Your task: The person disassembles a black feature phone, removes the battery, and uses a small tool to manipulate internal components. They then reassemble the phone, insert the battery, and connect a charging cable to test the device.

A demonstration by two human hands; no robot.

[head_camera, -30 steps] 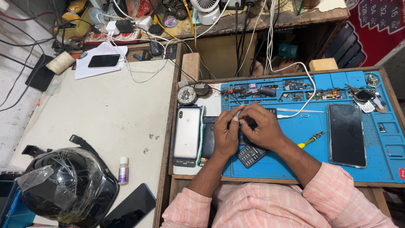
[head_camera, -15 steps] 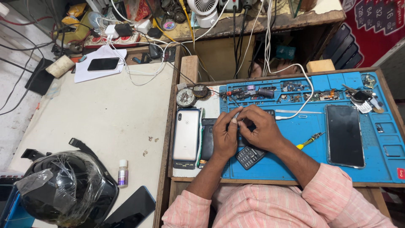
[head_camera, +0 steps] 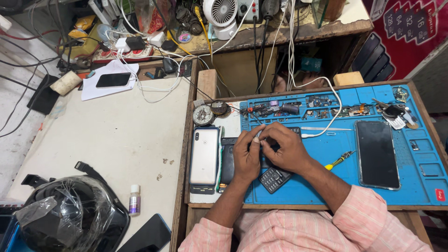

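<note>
My left hand [head_camera: 247, 156] and my right hand [head_camera: 284, 149] meet over a small black keypad phone [head_camera: 274, 178] lying on the blue work mat [head_camera: 326, 186]. Both hands curl onto the phone's upper part, fingertips pinched together near a small pale piece; what the fingers grip there is hidden. Only the keypad end shows below my palms. A dark phone part [head_camera: 227, 161] lies just left of my left hand, beside a white smartphone [head_camera: 204, 156] lying back up.
A black smartphone [head_camera: 377, 154] lies face up on the mat's right side, a yellow-handled screwdriver [head_camera: 339, 160] between it and my right hand. Circuit boards, keys [head_camera: 394, 114] and cables line the mat's far edge. Left table holds a wrapped helmet [head_camera: 70, 219], small bottle [head_camera: 134, 199] and another phone [head_camera: 113, 80].
Both hands stay on the keypad phone with only small finger shifts. The view has tilted slightly.
</note>
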